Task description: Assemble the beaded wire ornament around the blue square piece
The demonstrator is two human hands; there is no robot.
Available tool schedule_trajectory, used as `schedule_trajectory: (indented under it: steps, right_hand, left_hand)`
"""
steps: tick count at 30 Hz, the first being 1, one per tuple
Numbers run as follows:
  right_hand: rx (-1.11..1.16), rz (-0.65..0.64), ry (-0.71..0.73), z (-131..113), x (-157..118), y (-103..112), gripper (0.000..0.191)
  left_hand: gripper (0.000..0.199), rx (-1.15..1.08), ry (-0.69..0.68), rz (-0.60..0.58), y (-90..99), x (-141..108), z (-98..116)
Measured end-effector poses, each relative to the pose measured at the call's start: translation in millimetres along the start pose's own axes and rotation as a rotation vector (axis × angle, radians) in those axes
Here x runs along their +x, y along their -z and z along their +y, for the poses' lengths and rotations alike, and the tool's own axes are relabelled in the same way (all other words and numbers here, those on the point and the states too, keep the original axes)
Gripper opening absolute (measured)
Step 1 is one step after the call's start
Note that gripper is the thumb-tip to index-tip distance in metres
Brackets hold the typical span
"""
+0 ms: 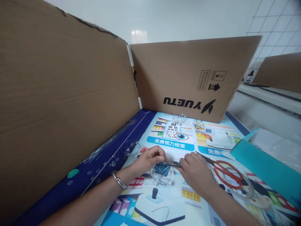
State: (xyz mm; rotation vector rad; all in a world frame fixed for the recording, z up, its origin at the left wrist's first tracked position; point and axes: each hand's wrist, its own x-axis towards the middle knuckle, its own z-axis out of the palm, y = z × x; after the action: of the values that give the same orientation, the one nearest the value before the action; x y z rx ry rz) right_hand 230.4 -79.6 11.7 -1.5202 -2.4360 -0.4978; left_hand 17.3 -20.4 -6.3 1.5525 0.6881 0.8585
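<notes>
My right hand (194, 171) is closed around a pair of pliers (172, 164), whose jaws point left. Thumb and forefinger of my left hand (150, 160) pinch a thin wire close to the jaw tips. Just below the pliers is a looped wire piece with clear beads (161, 177); whether it hangs or rests on the printed sheet I cannot tell. Red-handled scissors (228, 174) lie to the right of my right hand, partly over a coil of wire (250, 188). A short bent wire (167, 211) lies nearer to me.
Cardboard panels (192, 75) stand at the left and back. Straight wires (105, 144), loose clear beads (113, 163) and a beaded wire tangle (131, 147) lie on the left. More beaded pieces (180, 120) are by the back panel. A teal box (265, 166) with clear plastic stands right.
</notes>
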Motion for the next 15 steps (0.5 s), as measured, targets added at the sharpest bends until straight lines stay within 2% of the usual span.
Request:
schedule_trajectory:
  steps: [15]
  right_hand:
    - [0.026, 0.012, 0.045, 3.6, -3.5, -3.7, 0.015]
  left_hand:
    - [0.014, -0.045, -0.009, -0.034, 1.1, -0.8, 3.3]
